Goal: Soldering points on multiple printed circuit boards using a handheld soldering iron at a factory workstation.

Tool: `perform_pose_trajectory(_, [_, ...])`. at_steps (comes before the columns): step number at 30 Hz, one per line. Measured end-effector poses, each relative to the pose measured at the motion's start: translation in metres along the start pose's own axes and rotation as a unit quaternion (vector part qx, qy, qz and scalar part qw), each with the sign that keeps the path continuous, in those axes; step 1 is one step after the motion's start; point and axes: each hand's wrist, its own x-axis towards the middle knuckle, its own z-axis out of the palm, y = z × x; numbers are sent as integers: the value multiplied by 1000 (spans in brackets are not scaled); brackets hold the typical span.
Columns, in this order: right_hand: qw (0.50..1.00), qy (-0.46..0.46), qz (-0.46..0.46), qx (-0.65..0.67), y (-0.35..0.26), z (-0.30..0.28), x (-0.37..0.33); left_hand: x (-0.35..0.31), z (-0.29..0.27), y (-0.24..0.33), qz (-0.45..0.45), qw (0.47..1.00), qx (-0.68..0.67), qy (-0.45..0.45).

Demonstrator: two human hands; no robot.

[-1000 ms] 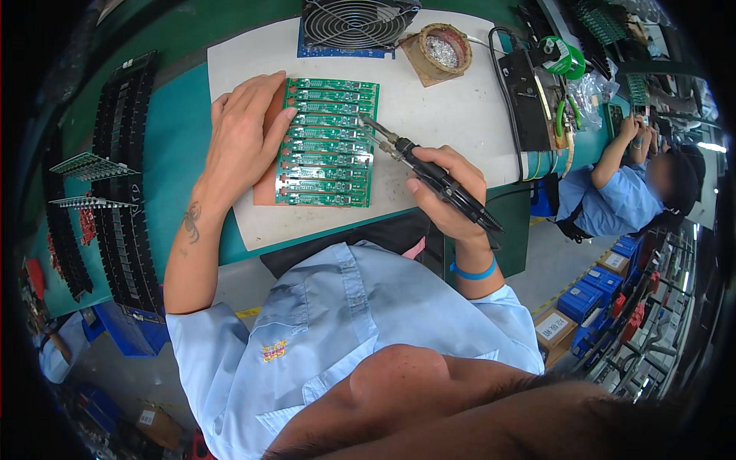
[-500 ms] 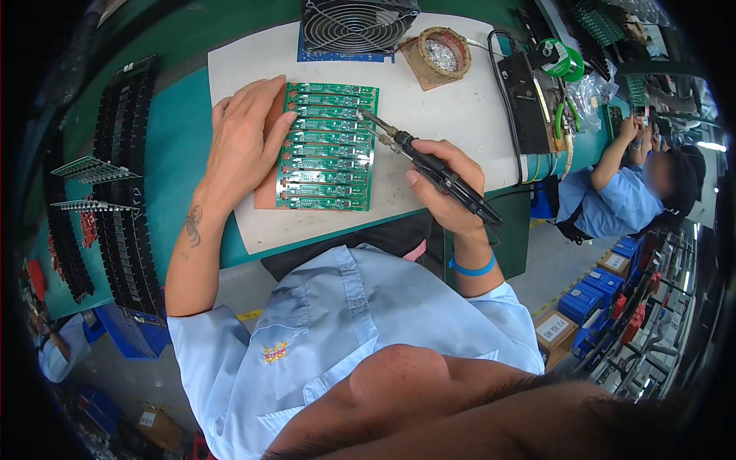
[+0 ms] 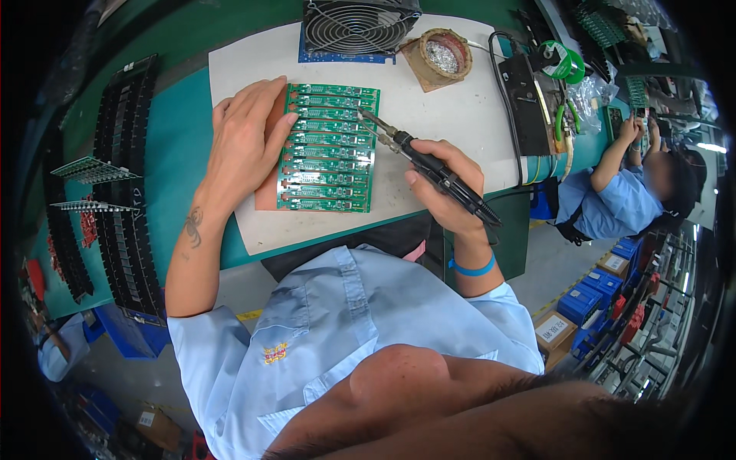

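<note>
A green circuit board panel (image 3: 328, 162), made of several narrow strips, lies on a brown backing sheet (image 3: 264, 201) on the white work sheet. My left hand (image 3: 247, 142) lies flat along the panel's left edge, fingers stretched out and thumb touching the board. In my right hand (image 3: 454, 180) is a black soldering iron (image 3: 424, 162), gripped like a pen, with a thin feed tube beside its shaft. Its tip is at the right part of an upper strip, among the small components. My right palm is partly hidden by the iron's handle.
A fan (image 3: 359, 27) stands behind the panel. Right of it is a round pot of metallic scraps (image 3: 460, 67). Farther right are a black box (image 3: 525, 107), a green solder spool (image 3: 569, 63) and green-handled pliers (image 3: 560, 119). Black slotted racks (image 3: 126, 199) stand left. A co-worker (image 3: 617, 195) sits at right.
</note>
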Motion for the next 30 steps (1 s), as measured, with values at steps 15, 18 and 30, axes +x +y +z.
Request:
perform_pose_trajectory(15, [995, 99, 17, -7, 2, -7, 14, -1, -1, -1, -2, 1000, 2, -4])
perform_pose_trajectory(18, [965, 260, 31, 29, 11, 0, 26, 2, -2, 3, -3, 1000, -11, -2])
perform_pose_trajectory(30, [999, 47, -5, 16, 11, -1, 6, 0, 0, -2, -3, 1000, 0, -4])
